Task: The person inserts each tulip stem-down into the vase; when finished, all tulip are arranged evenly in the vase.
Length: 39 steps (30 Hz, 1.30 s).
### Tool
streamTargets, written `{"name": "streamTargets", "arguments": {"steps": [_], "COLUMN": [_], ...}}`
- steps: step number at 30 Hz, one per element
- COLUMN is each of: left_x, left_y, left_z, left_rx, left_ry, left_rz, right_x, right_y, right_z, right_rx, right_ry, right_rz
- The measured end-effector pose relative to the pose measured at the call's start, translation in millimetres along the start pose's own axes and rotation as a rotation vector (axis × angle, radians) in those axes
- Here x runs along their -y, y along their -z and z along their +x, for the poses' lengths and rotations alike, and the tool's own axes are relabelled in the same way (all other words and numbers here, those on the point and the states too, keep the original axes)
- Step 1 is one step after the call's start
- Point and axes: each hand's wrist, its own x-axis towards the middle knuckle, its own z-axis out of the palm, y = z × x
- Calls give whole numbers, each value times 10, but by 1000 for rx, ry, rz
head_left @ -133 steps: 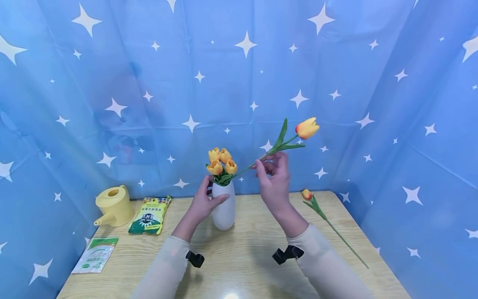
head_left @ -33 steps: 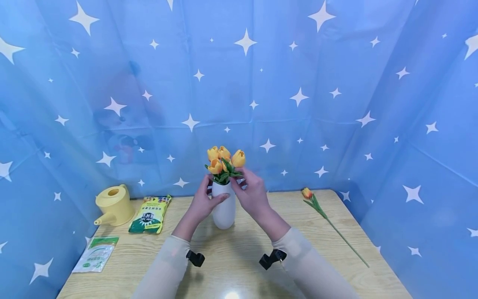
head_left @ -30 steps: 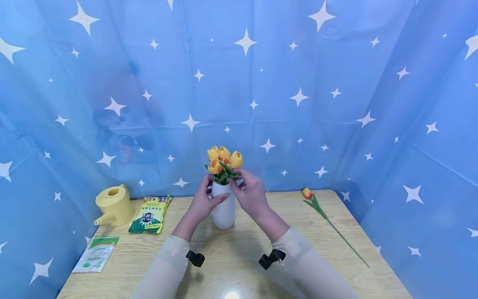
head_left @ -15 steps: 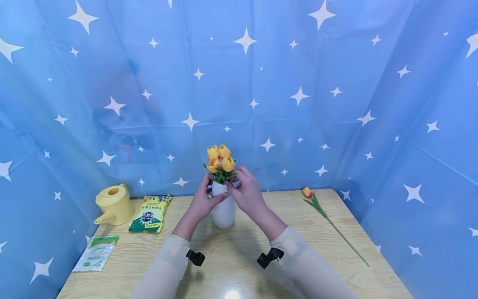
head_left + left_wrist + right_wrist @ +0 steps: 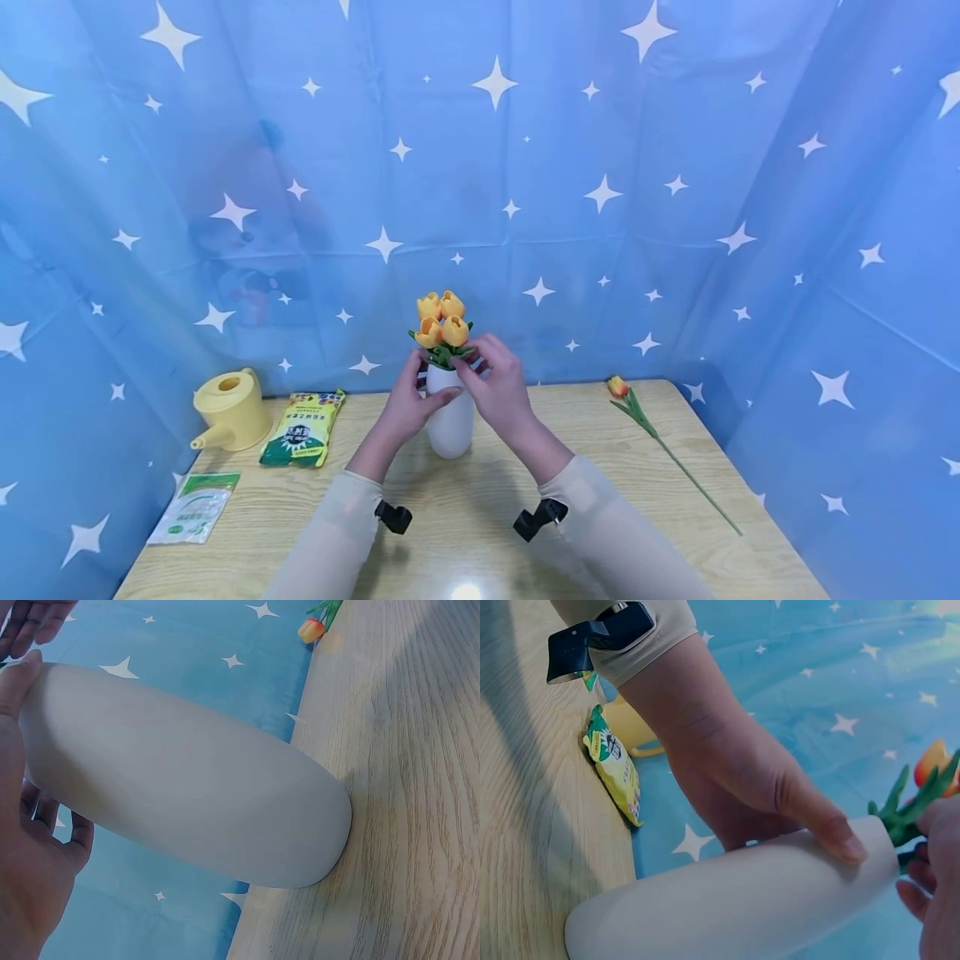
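A white vase [image 5: 450, 429] stands upright on the table, with several yellow-orange tulips [image 5: 429, 332] and green leaves showing above its mouth. My left hand [image 5: 407, 407] grips the vase near the top, its thumb across the front; the left wrist view shows the vase body [image 5: 187, 772] from close by. At the mouth, my right hand [image 5: 497, 385] pinches the front-right tulip [image 5: 454, 331] low down, among its leaves. In the right wrist view, the fingers [image 5: 924, 874] touch the greenery beside the rim. The stem ends are hidden inside the vase.
Another tulip [image 5: 660, 442] lies on the right of the wooden table [image 5: 450, 533]. On the left are a yellow watering can [image 5: 232, 417], a yellow-green packet [image 5: 302, 429] and a smaller white-green packet [image 5: 195, 508]. A blue star-patterned curtain [image 5: 480, 192] hangs behind.
The right hand has brought its tulip leftward from the air right of the vase, down into the mouth among the others. The left hand has kept its hold on the vase.
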Motion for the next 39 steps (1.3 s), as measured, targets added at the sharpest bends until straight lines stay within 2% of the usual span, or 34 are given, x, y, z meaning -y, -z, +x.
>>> {"name": "streamTargets", "arguments": {"steps": [11, 24, 39], "left_x": [6, -14, -3], "left_y": [-9, -11, -11], "left_z": [-3, -10, 5], "left_rx": [0, 0, -12], "left_ry": [15, 7, 74], "left_rz": [15, 18, 22], "right_x": [-34, -23, -36], "right_y": [-17, -33, 98], "right_z": [-18, -31, -93], "right_rx": [28, 44, 29], "right_ry": [-13, -98, -116], "right_rz": [-45, -18, 45]}}
